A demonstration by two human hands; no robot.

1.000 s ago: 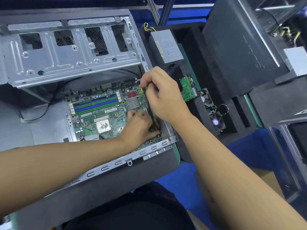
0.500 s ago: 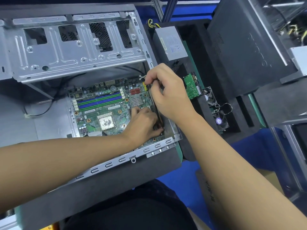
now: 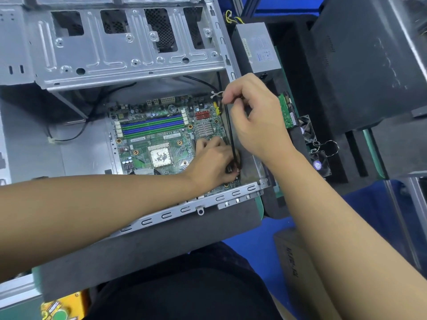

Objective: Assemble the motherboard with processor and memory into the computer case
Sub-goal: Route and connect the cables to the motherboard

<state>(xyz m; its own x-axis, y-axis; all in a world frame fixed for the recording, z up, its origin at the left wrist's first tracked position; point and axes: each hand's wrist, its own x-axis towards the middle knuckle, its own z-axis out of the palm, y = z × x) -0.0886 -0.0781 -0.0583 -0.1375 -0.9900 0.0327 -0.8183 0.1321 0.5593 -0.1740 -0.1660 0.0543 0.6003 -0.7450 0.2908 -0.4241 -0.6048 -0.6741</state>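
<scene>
Green motherboard [image 3: 161, 139] lying in case [image 3: 129, 54], left hand [image 3: 215, 162] curled pressing its corner, right hand [image 3: 251, 116] pinching black cable [image 3: 232, 139].

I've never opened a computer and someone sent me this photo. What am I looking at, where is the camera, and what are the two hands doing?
The camera sits on the person's head, looking down at their own bare arms. No robot is here.

The open grey metal computer case lies on its side. Inside it is the green motherboard, the main circuit board, with blue and green memory slots and a square silver processor.

The right hand pinches a thin black cable that runs down along the board's right edge. The left hand presses its fingertips at the cable's lower end; what exactly it touches is hidden.

Beside the case wait a grey boxy power supply and small black fans on dark foam.
</scene>
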